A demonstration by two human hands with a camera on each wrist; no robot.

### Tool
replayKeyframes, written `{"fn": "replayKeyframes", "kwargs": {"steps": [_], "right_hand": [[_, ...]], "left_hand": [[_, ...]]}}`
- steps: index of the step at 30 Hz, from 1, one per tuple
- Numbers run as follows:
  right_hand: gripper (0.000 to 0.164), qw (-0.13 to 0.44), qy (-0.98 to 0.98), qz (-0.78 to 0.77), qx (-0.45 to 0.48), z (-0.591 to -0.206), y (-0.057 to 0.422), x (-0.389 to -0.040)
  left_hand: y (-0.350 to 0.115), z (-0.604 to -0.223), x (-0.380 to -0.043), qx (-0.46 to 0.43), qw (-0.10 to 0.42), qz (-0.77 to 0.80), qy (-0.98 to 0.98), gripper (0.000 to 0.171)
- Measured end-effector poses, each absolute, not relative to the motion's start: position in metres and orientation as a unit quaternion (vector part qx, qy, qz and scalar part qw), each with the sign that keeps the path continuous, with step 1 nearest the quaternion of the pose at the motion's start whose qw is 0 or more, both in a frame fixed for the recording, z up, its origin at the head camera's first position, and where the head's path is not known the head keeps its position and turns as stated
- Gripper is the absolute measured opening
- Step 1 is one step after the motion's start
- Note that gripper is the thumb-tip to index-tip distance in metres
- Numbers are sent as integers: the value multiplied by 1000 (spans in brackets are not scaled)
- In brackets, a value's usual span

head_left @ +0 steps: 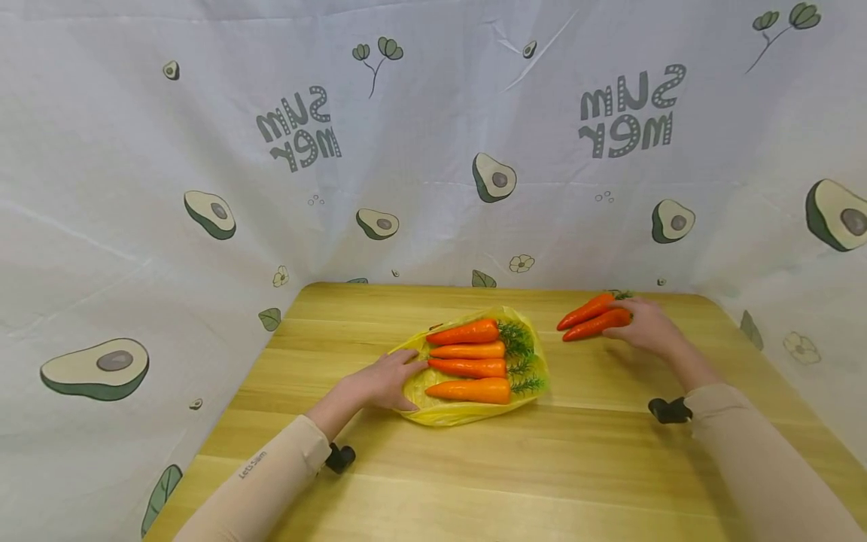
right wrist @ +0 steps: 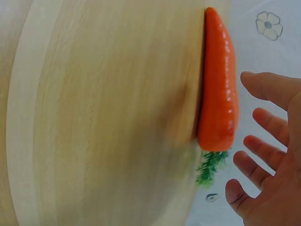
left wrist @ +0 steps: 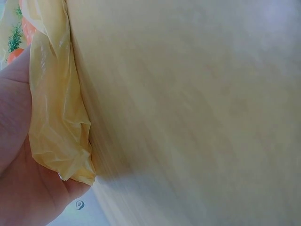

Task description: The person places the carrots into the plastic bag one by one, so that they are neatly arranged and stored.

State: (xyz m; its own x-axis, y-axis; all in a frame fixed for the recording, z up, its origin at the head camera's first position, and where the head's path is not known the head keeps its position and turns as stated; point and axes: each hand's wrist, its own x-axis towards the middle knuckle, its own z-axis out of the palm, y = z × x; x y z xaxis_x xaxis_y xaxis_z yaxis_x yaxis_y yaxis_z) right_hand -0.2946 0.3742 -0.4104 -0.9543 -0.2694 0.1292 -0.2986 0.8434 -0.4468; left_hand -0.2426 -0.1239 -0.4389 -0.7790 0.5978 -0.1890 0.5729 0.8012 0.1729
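Observation:
My left hand [head_left: 387,379] holds the left edge of a yellow plastic bag [head_left: 440,416], whose crumpled film [left wrist: 59,108] lies against the palm in the left wrist view. Several orange carrots [head_left: 467,367] with green tops lie side by side on the bag, tips pointing left. At the right, my right hand [head_left: 643,325] hovers beside two more carrots, a far one [head_left: 588,309] and a near one [head_left: 596,325]. The right wrist view shows the fingers spread and apart from one carrot [right wrist: 218,89]. Its far neighbour is hidden there.
The wooden table [head_left: 528,474] ends at a white curtain [head_left: 433,135] printed with avocados, which hangs along the back and both sides. A black wrist mount [head_left: 340,458] sits under the left wrist and another black mount [head_left: 669,410] by the right.

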Motion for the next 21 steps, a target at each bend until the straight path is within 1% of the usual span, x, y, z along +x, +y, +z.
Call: {"fn": "replayKeyframes", "kwargs": {"steps": [3, 7, 15, 21], "right_hand": [[49, 27, -968, 217, 126, -413, 379, -296], [57, 27, -970, 213, 113, -419, 385, -299], [63, 24, -970, 216, 110, -426, 393, -304], [61, 28, -967, 224, 120, -427, 394, -303]], "left_hand": [[-124, -439, -243, 312, 117, 53, 941, 84], [-124, -439, -243, 312, 115, 54, 942, 84], [-124, -439, -243, 308, 119, 54, 942, 85], [-123, -439, -242, 308, 119, 52, 943, 84]]}}
